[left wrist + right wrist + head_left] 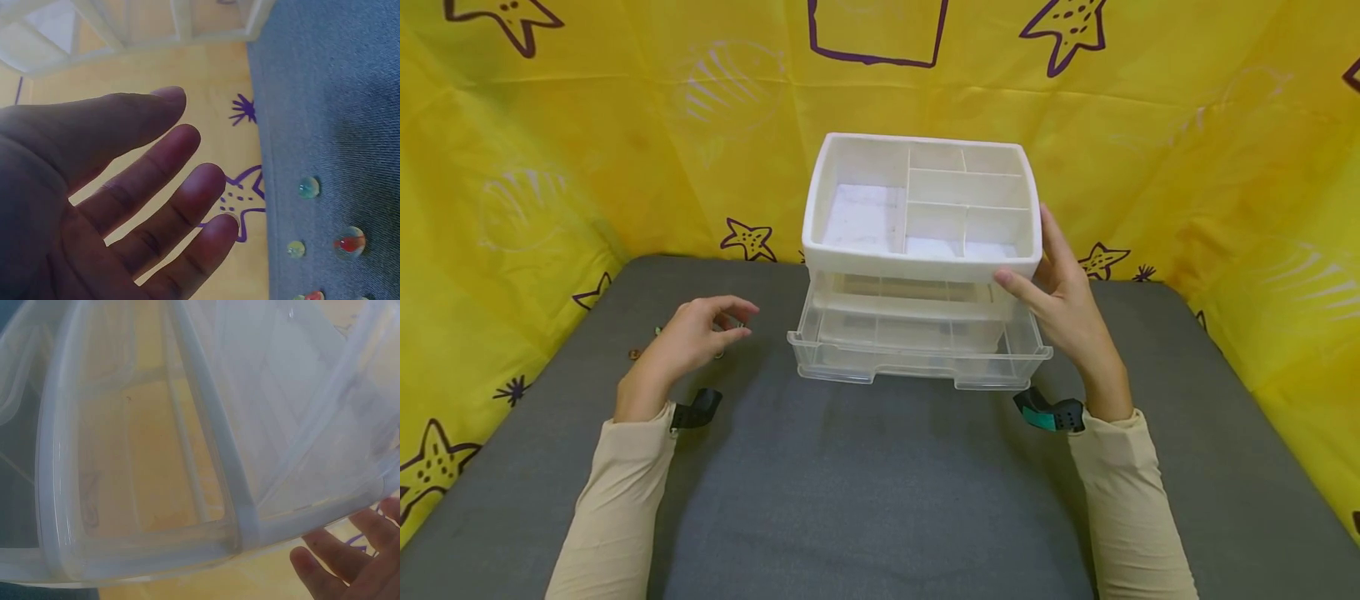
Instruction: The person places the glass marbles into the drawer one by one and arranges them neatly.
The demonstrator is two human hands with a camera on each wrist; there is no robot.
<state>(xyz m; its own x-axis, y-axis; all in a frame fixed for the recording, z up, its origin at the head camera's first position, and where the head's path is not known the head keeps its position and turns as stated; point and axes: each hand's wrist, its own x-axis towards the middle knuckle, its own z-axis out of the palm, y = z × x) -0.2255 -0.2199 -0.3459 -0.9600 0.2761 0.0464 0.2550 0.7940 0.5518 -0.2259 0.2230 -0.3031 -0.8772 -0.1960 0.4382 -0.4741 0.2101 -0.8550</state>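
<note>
A white desk organizer box [917,265] with an open, divided top stands at the centre of the head view. Below the top, a clear plastic drawer [917,367] is pulled out toward me. My right hand [1067,312] grips the box's right side, thumb on the front corner and fingers along the side. In the right wrist view, that hand's fingertips [306,559] lie at the edge of the clear plastic. To the left of the box, my left hand [688,337] hovers with loosely bent fingers, holding nothing. Small glass marbles [350,242] lie near it on the cloth.
A dark grey cloth [880,500] covers the table. Yellow fabric [715,167] printed with stars and fish hangs behind and at both sides. A few marbles [635,354] show partly behind the left wrist.
</note>
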